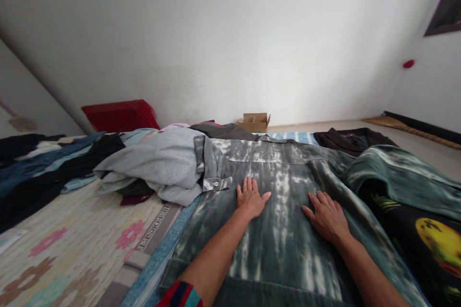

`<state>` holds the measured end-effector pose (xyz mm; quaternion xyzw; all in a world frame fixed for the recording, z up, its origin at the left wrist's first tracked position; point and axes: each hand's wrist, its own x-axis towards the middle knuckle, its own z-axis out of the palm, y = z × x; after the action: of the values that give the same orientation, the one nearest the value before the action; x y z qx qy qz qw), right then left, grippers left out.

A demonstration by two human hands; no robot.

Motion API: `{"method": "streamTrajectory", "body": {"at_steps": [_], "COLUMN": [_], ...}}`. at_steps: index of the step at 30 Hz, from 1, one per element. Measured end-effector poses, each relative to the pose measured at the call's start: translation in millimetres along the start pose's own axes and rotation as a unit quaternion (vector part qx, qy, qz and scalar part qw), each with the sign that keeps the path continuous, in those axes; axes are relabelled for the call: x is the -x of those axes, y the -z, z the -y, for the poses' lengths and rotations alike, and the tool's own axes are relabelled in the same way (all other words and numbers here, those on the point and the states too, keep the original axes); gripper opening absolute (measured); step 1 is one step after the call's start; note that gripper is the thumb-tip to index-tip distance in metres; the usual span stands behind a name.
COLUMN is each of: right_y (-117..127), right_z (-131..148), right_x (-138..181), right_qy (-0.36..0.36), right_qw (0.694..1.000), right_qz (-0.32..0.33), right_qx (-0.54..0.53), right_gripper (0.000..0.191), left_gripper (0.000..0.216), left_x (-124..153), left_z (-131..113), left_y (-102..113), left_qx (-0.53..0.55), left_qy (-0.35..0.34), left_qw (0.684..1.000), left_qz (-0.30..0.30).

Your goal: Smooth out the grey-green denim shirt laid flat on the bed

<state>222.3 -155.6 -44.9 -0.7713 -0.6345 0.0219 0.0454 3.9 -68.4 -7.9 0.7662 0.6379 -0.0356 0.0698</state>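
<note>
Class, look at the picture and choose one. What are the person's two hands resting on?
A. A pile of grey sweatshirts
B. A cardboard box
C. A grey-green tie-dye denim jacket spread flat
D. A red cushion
C: the left hand and right hand both lie palm-down, fingers spread, on the tie-dye denim jacket laid out flat before the person.

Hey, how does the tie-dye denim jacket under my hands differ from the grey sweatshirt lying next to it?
The tie-dye denim jacket is spread flat, while the grey sweatshirt lies bunched in a heap. The jacket is dark green streaked with white; the sweatshirt is plain light grey. The left hand and right hand press flat on the jacket; neither touches the sweatshirt. The jacket shows a buttoned cuff; no buttons show on the sweatshirt. Both rest on the same patterned mat.
</note>
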Motion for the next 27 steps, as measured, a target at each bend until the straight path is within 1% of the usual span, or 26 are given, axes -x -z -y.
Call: {"method": "streamTrajectory", "body": {"at_steps": [5, 11, 16, 23, 27], "right_y": [1.4, 3.6, 4.4, 7.4, 9.2], "right_z": [0.2, 1.5, 0.9, 0.9, 1.8], "right_x": [0.1, 0.3, 0.2, 1.0, 1.4], "right_qy": [0.004, -0.001, 0.0, 0.0, -0.003], "right_qw": [1.0, 1.0, 1.0, 1.0, 1.0], "right_qz": [0.001, -0.004, -0.005, -0.003, -0.001], "right_qx": [-0.001, -0.005, -0.018, -0.023, -0.026], "right_gripper": [0.058, 0.058, 0.057, 0.058, 0.058], "left_gripper": [0.087, 0.085, 0.085, 0.088, 0.083], "left_x": [-9.6, -36.5, -50.6, -57.6, -55.1], "left_z": [13.5, 47.2, 68.1, 79.8, 75.2], "left_y": [4.6, 15.3, 20.2, 18.2, 23.8], "left_qx": [0.012, 0.018, 0.041, 0.062, 0.054], "left_qy": [0.006, 0.047, 0.059, 0.044, 0.051], "left_qw": [1.0, 0.999, 0.997, 0.997, 0.997], "left_qz": [0.005, -0.011, 0.007, 0.015, 0.015]}}
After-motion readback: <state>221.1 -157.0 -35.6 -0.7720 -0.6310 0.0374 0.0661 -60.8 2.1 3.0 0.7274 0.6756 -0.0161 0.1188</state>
